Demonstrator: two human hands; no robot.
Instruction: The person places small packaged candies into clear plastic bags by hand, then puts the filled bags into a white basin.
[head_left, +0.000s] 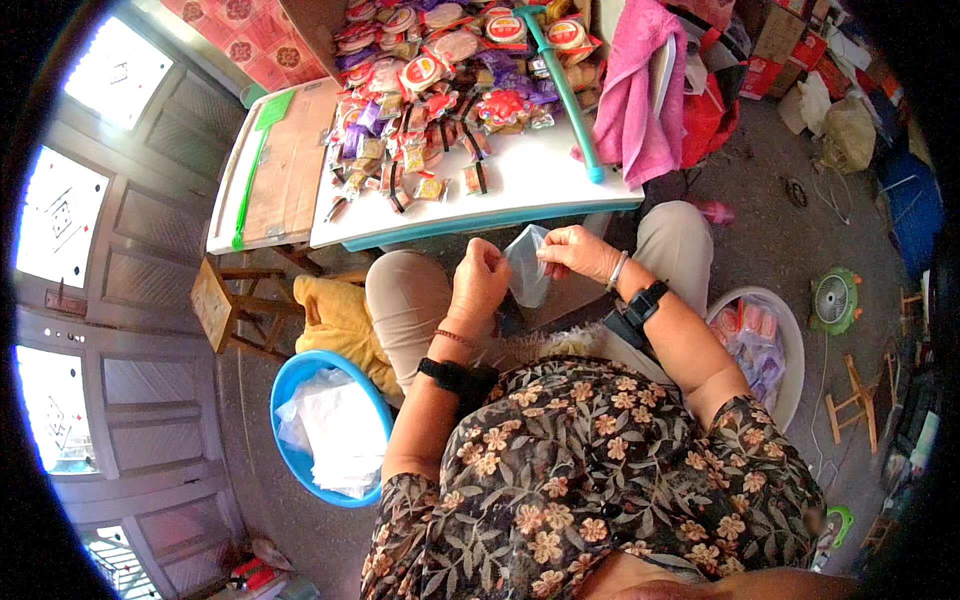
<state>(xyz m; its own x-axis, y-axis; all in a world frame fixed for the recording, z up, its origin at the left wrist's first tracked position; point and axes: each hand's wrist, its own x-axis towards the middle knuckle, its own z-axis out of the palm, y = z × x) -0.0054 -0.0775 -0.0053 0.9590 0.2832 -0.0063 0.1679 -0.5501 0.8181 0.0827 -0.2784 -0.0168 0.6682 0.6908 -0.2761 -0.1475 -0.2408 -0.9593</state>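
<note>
A clear plastic bag (528, 281) hangs over my lap, stretched between both hands. My left hand (480, 279) pinches its left edge with curled fingers. At the bag's upper right corner, my right hand (581, 253) grips the film between thumb and fingers. Nothing shows inside the bag. Just beyond my hands is the front edge of a white tabletop (517, 195). Heaped on it are small wrapped snacks (427, 112), some in purple wrappers and some in clear film with dark bands. Round packaged biscuits (422, 73) lie among them.
A teal stick (566, 97) lies across the pile, beside a pink towel (645, 90). A green fly swatter (259, 157) rests on a wooden board (292, 157). A blue basin (283, 450) with plastic bags stands left; a white tub (793, 375) of packed snacks stands right.
</note>
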